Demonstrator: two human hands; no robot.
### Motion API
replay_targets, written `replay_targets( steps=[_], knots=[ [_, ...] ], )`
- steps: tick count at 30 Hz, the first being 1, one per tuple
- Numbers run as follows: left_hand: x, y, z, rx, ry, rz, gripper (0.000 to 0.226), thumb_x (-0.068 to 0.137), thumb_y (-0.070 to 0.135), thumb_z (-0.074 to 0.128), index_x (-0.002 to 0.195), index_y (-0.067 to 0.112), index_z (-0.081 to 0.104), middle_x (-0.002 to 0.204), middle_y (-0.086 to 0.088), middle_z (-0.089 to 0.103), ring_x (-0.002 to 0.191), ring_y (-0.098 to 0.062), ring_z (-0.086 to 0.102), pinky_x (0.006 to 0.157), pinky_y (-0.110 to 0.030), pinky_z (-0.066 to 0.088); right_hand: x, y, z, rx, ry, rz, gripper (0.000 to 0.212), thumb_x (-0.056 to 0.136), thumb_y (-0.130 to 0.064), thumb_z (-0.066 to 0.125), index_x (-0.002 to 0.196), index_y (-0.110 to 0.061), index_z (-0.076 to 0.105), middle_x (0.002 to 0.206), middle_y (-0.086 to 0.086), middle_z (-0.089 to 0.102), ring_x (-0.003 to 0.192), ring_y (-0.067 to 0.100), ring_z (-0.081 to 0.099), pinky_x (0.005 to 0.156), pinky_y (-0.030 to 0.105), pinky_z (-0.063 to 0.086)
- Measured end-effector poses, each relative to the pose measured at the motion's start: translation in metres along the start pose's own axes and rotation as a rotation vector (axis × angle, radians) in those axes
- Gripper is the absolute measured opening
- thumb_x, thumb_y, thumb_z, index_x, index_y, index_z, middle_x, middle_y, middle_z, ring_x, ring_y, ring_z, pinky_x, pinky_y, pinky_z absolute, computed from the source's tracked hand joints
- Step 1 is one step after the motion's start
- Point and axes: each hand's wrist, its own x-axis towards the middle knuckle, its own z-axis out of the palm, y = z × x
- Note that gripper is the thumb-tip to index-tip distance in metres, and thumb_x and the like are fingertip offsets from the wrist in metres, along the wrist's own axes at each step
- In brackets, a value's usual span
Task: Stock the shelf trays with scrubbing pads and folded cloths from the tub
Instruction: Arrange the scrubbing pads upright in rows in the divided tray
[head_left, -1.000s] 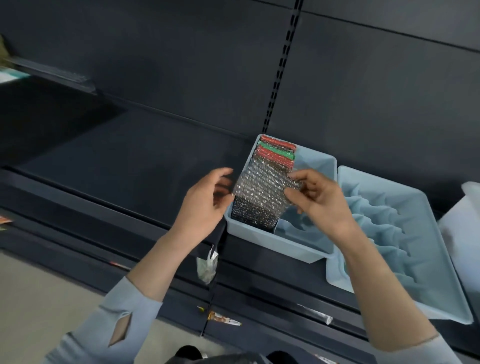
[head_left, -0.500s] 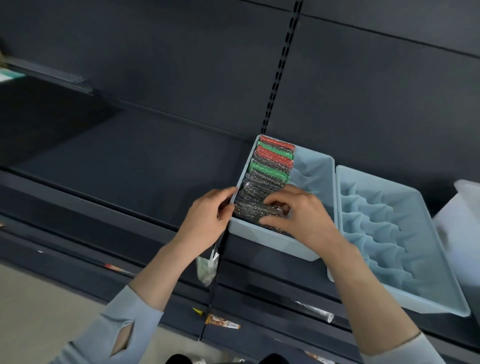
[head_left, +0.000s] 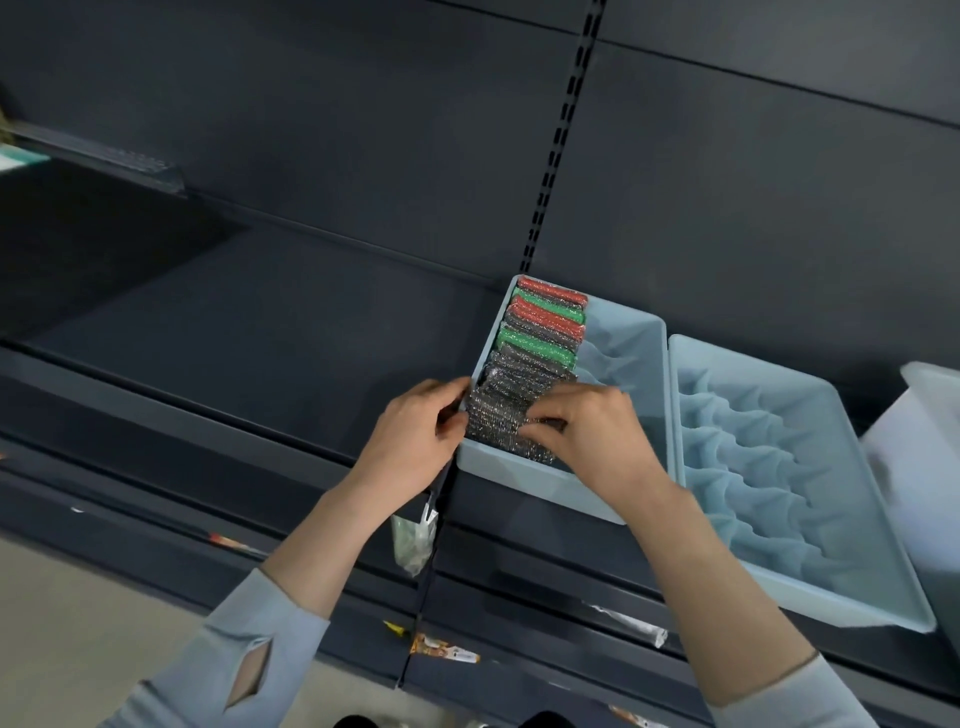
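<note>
The scrubbing pads (head_left: 524, 364) stood on edge in a single row down the left column of the nearer shelf tray (head_left: 540, 483), running from its far left corner to its front edge: two red ones, two green ones, and silver ones between and in front, perhaps five, though the hands covered the nearest so the count was unsure. The right hand (head_left: 587, 431) lay over the front of the row with fingers curled onto the foremost silver pad (head_left: 493, 421); the left hand (head_left: 410, 441) pinched that pad's left end at the tray's left wall. That tray's right column showed bare ridged dividers. A second tray (head_left: 810, 587) sat just right of it on the dark shelf (head_left: 260, 332), all its slots bare. A white tub (head_left: 930, 447) was cut off at the right edge, its contents hidden.
</note>
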Motion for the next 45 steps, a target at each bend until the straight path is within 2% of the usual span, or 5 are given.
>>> replay_targets(
  steps=[5, 11, 27, 38, 45],
  knots=[
    [0.001, -0.001, 0.000, -0.017, -0.011, -0.004, 0.043, 0.096, 0.017, 0.056, 0.138, 0.019, 0.053, 0.114, 0.000, 0.062, 0.096, -0.016, 0.063, 0.088, -0.039, 0.052, -0.003, 0.005, -0.002, -0.030, -0.238, 0.006, 0.021, 0.077, -0.033, 0.078, 0.091, -0.017, 0.078, 0.084, -0.003, 0.071, 0.076, 0.017, 0.065, 0.076, 0.034, 0.054],
    [0.001, -0.003, 0.000, -0.036, -0.007, -0.003, 0.042, 0.095, 0.019, 0.057, 0.137, 0.021, 0.054, 0.113, 0.000, 0.063, 0.097, -0.019, 0.064, 0.087, -0.042, 0.052, 0.026, -0.003, 0.001, -0.040, 0.015, 0.109, 0.042, 0.081, -0.036, 0.074, 0.119, -0.019, 0.068, 0.098, 0.001, 0.069, 0.084, 0.020, 0.065, 0.082, 0.034, 0.054],
    [0.001, -0.002, -0.005, -0.017, -0.027, 0.008, 0.043, 0.094, 0.020, 0.059, 0.137, 0.022, 0.056, 0.113, 0.002, 0.062, 0.085, -0.012, 0.061, 0.086, -0.036, 0.052, 0.012, 0.012, -0.009, 0.282, -0.240, 0.171, 0.029, 0.070, -0.039, 0.082, 0.098, -0.033, 0.076, 0.088, -0.011, 0.064, 0.069, 0.001, 0.054, 0.066, 0.010, 0.040],
    [0.009, 0.019, -0.001, 0.173, 0.000, 0.038, 0.046, 0.088, 0.011, 0.062, 0.133, 0.021, 0.059, 0.128, 0.002, 0.054, 0.112, -0.018, 0.057, 0.100, -0.034, 0.046, -0.017, 0.038, -0.017, 0.244, 0.106, 0.162, 0.013, 0.082, -0.022, 0.075, 0.095, -0.021, 0.078, 0.095, -0.006, 0.067, 0.080, -0.001, 0.056, 0.075, 0.004, 0.042],
    [0.044, 0.109, 0.045, 0.191, -0.070, 0.275, 0.043, 0.089, 0.011, 0.063, 0.131, 0.022, 0.060, 0.132, 0.002, 0.055, 0.118, -0.019, 0.054, 0.102, -0.034, 0.041, -0.092, 0.138, -0.128, -0.137, 0.411, 0.440, 0.019, 0.085, -0.020, 0.070, 0.102, -0.023, 0.075, 0.101, 0.000, 0.070, 0.089, 0.024, 0.065, 0.080, 0.033, 0.052]
  ],
)
